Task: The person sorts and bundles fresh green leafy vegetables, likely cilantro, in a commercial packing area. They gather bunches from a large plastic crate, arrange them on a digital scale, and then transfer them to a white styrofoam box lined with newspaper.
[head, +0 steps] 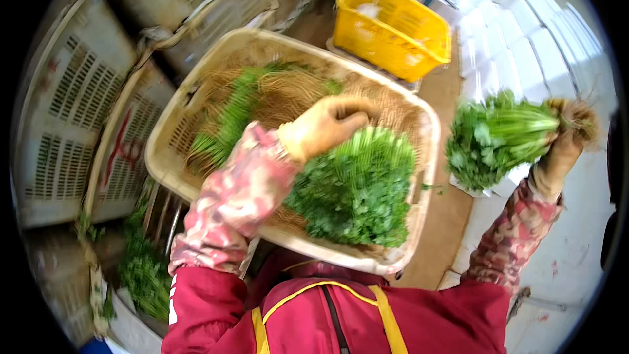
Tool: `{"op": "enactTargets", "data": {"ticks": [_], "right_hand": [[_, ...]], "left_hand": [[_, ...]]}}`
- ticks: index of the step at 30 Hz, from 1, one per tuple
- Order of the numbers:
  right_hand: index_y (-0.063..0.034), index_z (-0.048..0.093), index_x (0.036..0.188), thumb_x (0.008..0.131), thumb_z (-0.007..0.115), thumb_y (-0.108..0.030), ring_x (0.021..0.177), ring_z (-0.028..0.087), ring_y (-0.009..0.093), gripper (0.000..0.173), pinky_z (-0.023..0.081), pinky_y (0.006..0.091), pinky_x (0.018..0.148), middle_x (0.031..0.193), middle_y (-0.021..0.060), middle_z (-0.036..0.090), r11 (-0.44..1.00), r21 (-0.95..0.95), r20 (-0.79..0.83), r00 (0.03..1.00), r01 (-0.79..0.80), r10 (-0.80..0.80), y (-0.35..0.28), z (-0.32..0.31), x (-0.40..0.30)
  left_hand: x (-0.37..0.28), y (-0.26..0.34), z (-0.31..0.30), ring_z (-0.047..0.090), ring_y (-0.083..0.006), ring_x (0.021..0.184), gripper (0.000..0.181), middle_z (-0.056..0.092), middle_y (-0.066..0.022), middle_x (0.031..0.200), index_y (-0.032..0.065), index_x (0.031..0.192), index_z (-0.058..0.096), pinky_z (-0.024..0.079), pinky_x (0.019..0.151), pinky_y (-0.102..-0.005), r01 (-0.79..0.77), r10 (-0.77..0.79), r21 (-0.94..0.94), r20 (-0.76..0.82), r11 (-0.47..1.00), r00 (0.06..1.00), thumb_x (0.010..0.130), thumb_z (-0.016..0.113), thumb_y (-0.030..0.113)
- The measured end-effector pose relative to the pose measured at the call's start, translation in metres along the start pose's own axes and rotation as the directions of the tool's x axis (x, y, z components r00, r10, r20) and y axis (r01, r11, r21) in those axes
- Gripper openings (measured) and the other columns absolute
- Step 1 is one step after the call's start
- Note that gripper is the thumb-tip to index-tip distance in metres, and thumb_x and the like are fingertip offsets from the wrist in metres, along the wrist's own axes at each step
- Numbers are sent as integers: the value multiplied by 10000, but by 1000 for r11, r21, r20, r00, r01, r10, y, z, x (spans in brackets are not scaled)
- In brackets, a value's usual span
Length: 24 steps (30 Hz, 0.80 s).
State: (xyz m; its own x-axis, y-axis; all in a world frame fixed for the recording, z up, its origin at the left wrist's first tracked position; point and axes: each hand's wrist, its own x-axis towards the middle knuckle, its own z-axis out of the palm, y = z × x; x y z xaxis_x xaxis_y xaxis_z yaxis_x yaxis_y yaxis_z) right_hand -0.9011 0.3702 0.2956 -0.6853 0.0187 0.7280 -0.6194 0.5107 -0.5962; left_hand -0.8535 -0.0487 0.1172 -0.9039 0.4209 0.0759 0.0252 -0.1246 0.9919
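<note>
My right hand (pixel 565 132), in a tan glove, holds a bunch of leafy coriander-like greens (pixel 506 142) out to the right. Its grip is at the root end; brown roots (pixel 582 120) stick out beyond the hand and the leaves point left. My left hand (pixel 327 125), gloved in yellow-tan, is over a cream plastic crate (pixel 427 167). Thumb and forefinger are apart, with nothing visible between them. Just below that hand, a pile of greens (pixel 358 191) lies in the crate, stems toward the fingers. Brown roots (pixel 295 88) and a thinner heap of green stems (pixel 236 113) cover the far and left parts.
Beyond the crate stands a yellow plastic crate (pixel 388 34) with a whitish item inside. White boxes or blocks (pixel 521 44) line the right side. Stacked slotted crates (pixel 73 98) rise on the left. More greens (pixel 142 270) lie low at the left.
</note>
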Motion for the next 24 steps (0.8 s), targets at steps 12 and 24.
{"op": "enactTargets", "data": {"ticks": [12,24], "right_hand": [[-32,566,1309,1027,377,-449,1110,589,282,537,491,394,956,1233,179,601,539,782,150,746,311,-649,-273,372,-111],[-86,462,1394,806,698,-390,1418,244,374,703,236,487,1150,1487,173,345,645,761,622,-355,66,-698,-264,364,-509]], "left_hand": [[-252,39,28,347,-286,1388,726,333,-187,1509,13,1452,343,310,1136,-386,-392,252,-276,-431,877,867,893,659,352],[-487,-265,90,541,-340,1193,795,505,-208,1327,78,1434,377,496,975,-498,-705,-473,-446,-863,552,176,922,386,686]]}}
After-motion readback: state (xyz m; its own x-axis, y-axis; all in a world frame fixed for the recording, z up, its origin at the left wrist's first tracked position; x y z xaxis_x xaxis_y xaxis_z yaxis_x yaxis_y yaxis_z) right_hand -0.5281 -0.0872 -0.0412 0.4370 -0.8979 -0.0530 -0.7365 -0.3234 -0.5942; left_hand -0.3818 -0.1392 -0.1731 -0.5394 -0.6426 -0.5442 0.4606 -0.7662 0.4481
